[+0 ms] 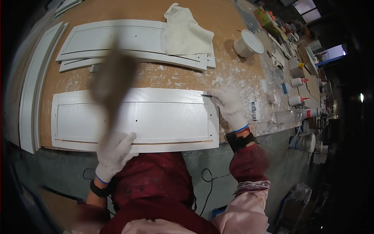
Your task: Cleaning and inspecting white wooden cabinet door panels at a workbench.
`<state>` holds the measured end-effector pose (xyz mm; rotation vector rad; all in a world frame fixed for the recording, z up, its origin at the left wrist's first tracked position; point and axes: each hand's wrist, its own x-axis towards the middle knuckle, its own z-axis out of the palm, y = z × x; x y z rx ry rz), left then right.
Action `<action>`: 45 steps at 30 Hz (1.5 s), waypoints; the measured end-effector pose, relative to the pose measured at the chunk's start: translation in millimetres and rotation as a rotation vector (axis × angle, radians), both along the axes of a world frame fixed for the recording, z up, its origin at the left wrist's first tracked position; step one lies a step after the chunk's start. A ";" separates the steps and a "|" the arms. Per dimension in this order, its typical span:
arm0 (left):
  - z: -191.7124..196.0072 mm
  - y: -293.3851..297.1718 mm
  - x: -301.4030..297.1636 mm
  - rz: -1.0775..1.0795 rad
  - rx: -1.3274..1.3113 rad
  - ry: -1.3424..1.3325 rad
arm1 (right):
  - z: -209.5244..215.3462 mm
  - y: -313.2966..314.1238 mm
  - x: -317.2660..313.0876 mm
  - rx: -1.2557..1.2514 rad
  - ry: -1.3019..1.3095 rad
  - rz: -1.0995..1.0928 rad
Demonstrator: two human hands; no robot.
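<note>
A white panel door [171, 121] with a recessed middle and small dark holes lies lengthwise along the table's near edge. My left hand [116, 154], in a white knit glove, rests on its near edge with fingers extended; a dark blur partly covers the view there. At the panel's far right corner is my right hand [230, 103], gloved too and closed. A thin dark-bladed tool [205, 95] pokes out from its fingertips over the frame; the rest of it is hidden. A brown line runs along the panel's near groove.
Beyond lie stacked white panels [113, 37] with a white cloth [187, 33] on them. Long white boards [37, 89] lie at left. A white bucket [248, 43], glue bottles [298, 100] and a clear plastic bottle [288, 116] stand or lie at right. White residue marks the brown tabletop [230, 78].
</note>
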<state>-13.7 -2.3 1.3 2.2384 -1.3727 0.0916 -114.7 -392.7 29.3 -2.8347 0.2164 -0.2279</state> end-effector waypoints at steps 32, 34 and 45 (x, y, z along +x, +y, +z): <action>-9.8 -26.8 -3.6 0.106 -0.098 0.171 | -4.9 107.3 -105.8 0.075 0.065 0.082; -10.3 -29.8 -3.1 0.114 -0.104 0.152 | -5.4 118.2 -112.3 0.076 0.084 0.119; 5.8 -38.2 -4.1 0.045 -0.059 0.075 | 22.7 98.9 -93.9 0.168 0.072 -0.601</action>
